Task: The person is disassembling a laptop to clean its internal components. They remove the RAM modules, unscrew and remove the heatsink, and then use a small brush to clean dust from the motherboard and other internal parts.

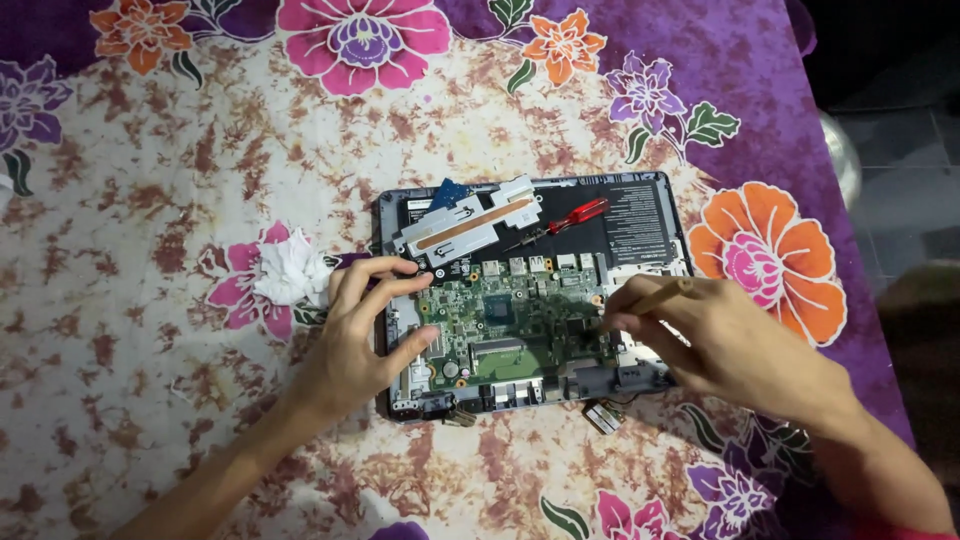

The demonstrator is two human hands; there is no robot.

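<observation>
An opened laptop base [650, 262] lies on a flowered cloth, its green circuit board [510, 320] exposed. My left hand [365, 325] rests on the base's left edge, fingers spread, fingertips touching the board's upper left corner. My right hand [715, 335] holds a thin wooden-handled tool [660, 296] whose tip points down at the board's right side. A silver heat sink with a copper strip [470, 225] lies loose across the top of the base, and a small red-handled screwdriver [570, 217] rests beside it on the black battery.
A crumpled white tissue [290, 270] lies left of the laptop. A small loose component [603, 416] sits by the laptop's front edge. The cloth-covered table's right edge [850, 230] drops to a dark floor.
</observation>
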